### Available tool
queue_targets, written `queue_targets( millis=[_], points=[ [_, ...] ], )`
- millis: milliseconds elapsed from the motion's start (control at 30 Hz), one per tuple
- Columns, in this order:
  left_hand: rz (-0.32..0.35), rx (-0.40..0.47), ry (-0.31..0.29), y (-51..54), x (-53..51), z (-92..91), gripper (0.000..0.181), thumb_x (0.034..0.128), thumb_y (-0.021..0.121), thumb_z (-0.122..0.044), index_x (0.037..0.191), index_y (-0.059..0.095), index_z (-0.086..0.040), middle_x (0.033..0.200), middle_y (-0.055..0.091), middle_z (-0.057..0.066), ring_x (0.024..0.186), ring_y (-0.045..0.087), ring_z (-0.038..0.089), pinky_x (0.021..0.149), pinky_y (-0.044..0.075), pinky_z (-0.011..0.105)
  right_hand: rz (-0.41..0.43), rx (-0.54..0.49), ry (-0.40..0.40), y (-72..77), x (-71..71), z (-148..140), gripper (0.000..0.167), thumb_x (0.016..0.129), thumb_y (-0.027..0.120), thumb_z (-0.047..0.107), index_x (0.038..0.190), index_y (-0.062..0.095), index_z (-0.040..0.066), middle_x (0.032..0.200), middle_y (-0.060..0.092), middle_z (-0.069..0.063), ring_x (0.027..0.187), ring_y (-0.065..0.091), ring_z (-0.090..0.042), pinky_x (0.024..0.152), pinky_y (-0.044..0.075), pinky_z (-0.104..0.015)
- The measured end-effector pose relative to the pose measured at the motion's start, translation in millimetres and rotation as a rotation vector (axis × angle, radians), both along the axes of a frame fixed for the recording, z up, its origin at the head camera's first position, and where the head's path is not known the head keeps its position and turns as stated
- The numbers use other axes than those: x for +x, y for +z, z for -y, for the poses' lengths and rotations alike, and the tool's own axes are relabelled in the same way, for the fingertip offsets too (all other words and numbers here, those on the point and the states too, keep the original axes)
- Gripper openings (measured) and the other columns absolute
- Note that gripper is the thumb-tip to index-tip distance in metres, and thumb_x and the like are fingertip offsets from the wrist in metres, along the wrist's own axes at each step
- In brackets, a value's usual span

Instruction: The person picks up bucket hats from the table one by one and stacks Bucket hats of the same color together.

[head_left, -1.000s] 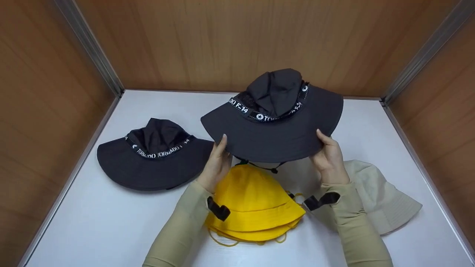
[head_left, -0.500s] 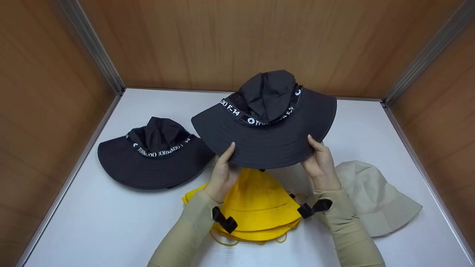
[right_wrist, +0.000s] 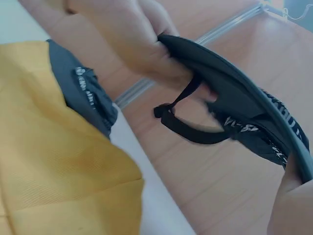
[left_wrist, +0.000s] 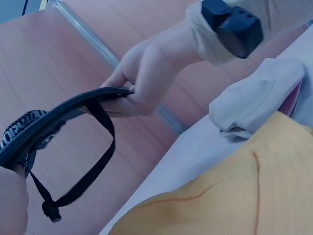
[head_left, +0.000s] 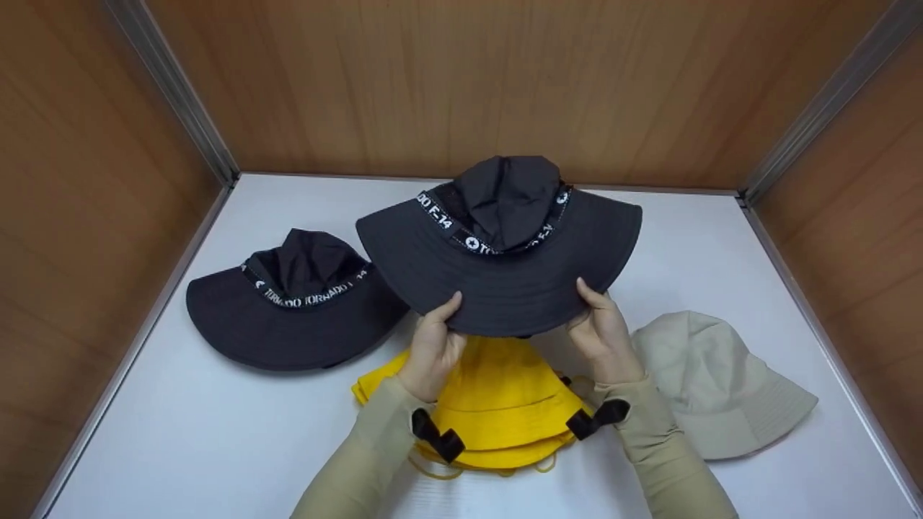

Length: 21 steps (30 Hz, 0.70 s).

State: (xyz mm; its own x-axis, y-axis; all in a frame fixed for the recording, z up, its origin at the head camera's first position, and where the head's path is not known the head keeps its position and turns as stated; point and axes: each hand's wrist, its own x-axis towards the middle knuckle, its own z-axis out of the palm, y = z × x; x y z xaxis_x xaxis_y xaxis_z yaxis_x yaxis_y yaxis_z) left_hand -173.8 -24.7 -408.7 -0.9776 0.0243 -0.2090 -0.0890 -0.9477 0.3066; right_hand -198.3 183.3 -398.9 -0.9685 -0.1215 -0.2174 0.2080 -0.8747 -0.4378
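Note:
Both hands hold a black bucket hat [head_left: 505, 288] with a white-lettered band, raised above the table and tilted so its crown points away. My left hand [head_left: 433, 353] pinches the near-left brim, thumb on top. At the near-right brim my right hand [head_left: 602, 335] grips likewise, its fingers underneath. A black chin strap [left_wrist: 90, 181] with a toggle hangs below the brim in the left wrist view. Under the hands lies a stack of yellow hats [head_left: 505, 411], partly covered by the left hand and the raised hat.
On the left of the white table [head_left: 166, 432] lies a second black bucket hat [head_left: 296, 331], its edge overlapped in view by the raised one. A beige bucket hat [head_left: 721, 396] lies on the right, beside the right forearm. Wooden panels [head_left: 461, 79] enclose the back and sides.
The held black hat has come down and a little left, towards the person, with both hands still on its brim. The hats on the table have stayed put.

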Motion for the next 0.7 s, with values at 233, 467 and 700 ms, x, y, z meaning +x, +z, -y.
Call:
queue_targets(
  millis=[233,467,700],
  points=[
    [-0.065,-0.159,-0.025,8.6,-0.4,23.3,0.048,0.0969,0.037,0.009,0.141,0.025,-0.005,0.13,0.044,0.007,0.121,0.05,0.018,0.105,0.039,0.033,0.016,0.108,0.012,-10.5,1.3,-5,0.029,0.1,0.038,0.003,0.126,0.039,0.015,0.109,0.061,0.001,0.099,0.062,-0.009,0.085,0.049,-0.02],
    [-0.07,-0.307,-0.102,11.1,2.5,62.9,0.046,0.0983,0.038,0.005,0.14,0.025,-0.01,0.126,0.047,0.003,0.109,0.058,0.013,0.098,0.046,0.028,-0.077,0.281,0.034,-14.8,-1.7,-11,0.018,0.102,0.034,0.005,0.111,0.048,0.009,0.095,0.062,-0.002,0.084,0.062,-0.011,0.074,0.052,-0.022],
    [-0.03,-0.38,-0.085,13.4,5.0,105.9,0.045,0.0968,0.039,0.007,0.135,0.03,-0.015,0.124,0.049,-0.002,0.109,0.057,0.009,0.099,0.045,0.027,-0.085,0.573,0.162,-8.4,-4.7,2,0.019,0.099,0.039,0.001,0.113,0.052,0.006,0.089,0.066,-0.001,0.081,0.064,-0.011,0.076,0.054,-0.026]
  ],
)
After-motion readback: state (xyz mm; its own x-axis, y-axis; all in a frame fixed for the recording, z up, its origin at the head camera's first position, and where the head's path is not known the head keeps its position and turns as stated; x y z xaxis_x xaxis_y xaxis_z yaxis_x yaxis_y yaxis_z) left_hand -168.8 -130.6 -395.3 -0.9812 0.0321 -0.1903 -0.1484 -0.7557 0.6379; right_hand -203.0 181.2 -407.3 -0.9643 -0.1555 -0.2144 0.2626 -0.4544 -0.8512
